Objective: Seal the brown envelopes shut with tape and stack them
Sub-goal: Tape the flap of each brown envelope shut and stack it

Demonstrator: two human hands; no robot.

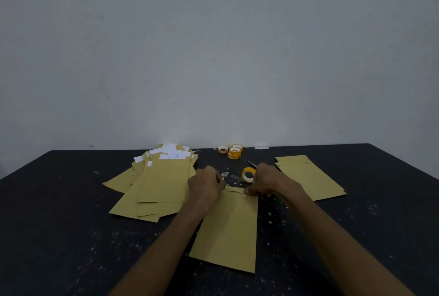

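Observation:
A brown envelope (229, 229) lies flat in front of me on the black table (59, 224), its folded flap at the far end. My left hand (205, 184) rests curled on the flap's left corner. My right hand (267, 180) pinches at the flap's right corner, where a small pale bit of tape shows under the fingertips. A yellow tape roll (248, 174) stands on edge just beyond the flap, between my hands. A loose pile of brown envelopes (156, 184) with white papers sticking out lies to the left. A neater stack of brown envelopes (308, 175) lies to the right.
Three more tape rolls (231, 150) sit near the table's far edge by the grey wall. A dark, thin tool (253, 164), possibly scissors, pokes out behind my right hand. Small scraps of tape and paper (225, 174) are scattered over the table.

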